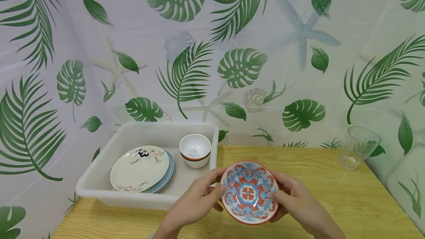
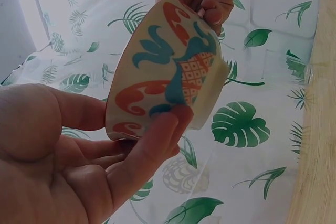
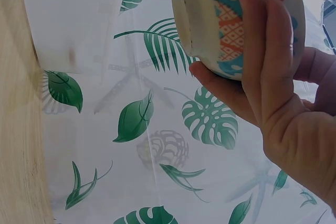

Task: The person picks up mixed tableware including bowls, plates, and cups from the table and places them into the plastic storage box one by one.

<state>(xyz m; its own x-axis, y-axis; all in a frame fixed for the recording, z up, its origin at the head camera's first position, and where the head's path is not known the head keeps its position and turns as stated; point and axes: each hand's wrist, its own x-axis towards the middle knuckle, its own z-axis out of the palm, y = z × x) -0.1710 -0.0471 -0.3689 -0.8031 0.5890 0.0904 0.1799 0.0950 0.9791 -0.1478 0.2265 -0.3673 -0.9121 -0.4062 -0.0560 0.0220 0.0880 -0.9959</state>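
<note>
A red-rimmed bowl (image 1: 249,192) with a red and blue pattern is held over the table, its inside tilted toward the head camera. My left hand (image 1: 199,196) grips its left side, thumb over the rim and fingers beneath. On the opposite side my right hand (image 1: 295,200) holds it the same way. The left wrist view shows the bowl's painted outer wall (image 2: 168,72) between thumb and fingers. In the right wrist view, the right fingers (image 3: 268,45) spread along the outside of the bowl (image 3: 228,24), near its foot ring.
A white plastic tub (image 1: 147,194) stands at the left. Inside are a cream plate (image 1: 139,169) on a blue plate (image 1: 170,170) and some stacked small bowls (image 1: 195,146). A clear glass (image 1: 356,148) stands on the wooden table (image 1: 358,194) at the back right, before a leaf-print sheet (image 1: 259,47).
</note>
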